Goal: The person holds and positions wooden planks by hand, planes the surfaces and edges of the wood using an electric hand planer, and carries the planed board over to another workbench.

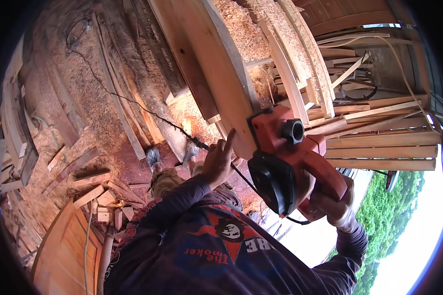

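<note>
My right hand (335, 200) is wrapped around the rear handle of a red electric planer (300, 157) with a black side cover. The planer sits on the near end of a long wooden board (214, 64). A dark power cord (243, 180) runs from the planer to my left hand (218, 160) and comes out on its other side. Curled fingers close around the cord there, while the index finger stretches toward the board's edge. Just past this hand, the cord has a thicker black joint (200, 143). The planer's underside is hidden.
Wood shavings (118, 118) cover the ground around my feet (154, 158). Long planks (125, 93) lie to the left, with short offcuts (106, 197) near a wooden panel (66, 248). Stacked boards (384, 145) stand at right. The cord (128, 98) trails across the floor.
</note>
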A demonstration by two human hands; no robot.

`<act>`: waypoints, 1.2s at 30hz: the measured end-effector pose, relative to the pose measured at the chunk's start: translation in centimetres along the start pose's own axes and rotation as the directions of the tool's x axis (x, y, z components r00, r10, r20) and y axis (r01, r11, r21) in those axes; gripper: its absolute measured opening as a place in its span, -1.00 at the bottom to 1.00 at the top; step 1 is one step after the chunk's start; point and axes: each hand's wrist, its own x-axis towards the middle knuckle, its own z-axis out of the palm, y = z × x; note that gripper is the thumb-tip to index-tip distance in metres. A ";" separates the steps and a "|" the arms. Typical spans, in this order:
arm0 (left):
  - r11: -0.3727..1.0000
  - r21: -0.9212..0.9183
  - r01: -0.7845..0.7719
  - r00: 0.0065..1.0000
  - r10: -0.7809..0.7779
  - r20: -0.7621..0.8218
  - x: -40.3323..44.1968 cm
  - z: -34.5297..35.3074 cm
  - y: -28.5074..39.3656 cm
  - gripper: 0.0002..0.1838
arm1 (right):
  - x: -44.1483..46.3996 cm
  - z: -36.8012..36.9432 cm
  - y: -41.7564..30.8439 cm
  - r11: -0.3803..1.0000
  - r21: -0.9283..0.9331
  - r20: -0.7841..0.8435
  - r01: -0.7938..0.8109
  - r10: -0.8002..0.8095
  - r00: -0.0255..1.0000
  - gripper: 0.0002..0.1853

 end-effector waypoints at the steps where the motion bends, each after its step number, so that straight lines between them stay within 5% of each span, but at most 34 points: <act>1: 1.000 -0.012 -0.024 1.000 0.024 -0.011 0.0 -0.3 0.1 0.08 | 0.2 0.0 -0.4 1.000 -0.016 0.005 0.000 0.000 1.000 -0.62; 9: 0.998 -0.049 -0.034 0.999 0.035 0.020 0.1 -0.5 -0.4 0.08 | 2.4 0.7 -2.9 0.999 0.033 0.008 0.003 -0.003 1.000 -0.65; 15: 0.991 -0.094 -0.092 0.996 0.092 0.000 -0.2 0.7 -1.6 0.07 | 5.8 1.8 -5.7 0.994 -0.014 0.039 0.107 -0.106 0.994 -0.33; 22: 0.993 -0.072 -0.097 0.995 0.097 -0.004 0.0 0.4 -1.1 0.07 | 11.8 3.0 -11.2 0.965 0.052 0.067 0.257 -0.260 0.963 -0.33; 28: 1.000 0.012 -0.026 0.999 0.026 -0.029 0.2 0.3 -0.2 0.08 | 21.6 2.3 -16.6 0.924 0.272 0.109 0.268 -0.306 0.946 -0.85; 32: 0.998 0.008 -0.060 0.985 0.061 -0.158 0.3 -0.1 -0.1 0.09 | 27.8 3.7 -21.8 0.860 0.287 0.068 0.423 -0.459 0.886 -0.85; 36: 1.000 0.014 -0.019 0.982 0.021 -0.186 0.0 0.2 0.0 0.15 | 30.9 3.9 -24.2 0.856 0.362 0.159 0.369 -0.447 0.880 -0.88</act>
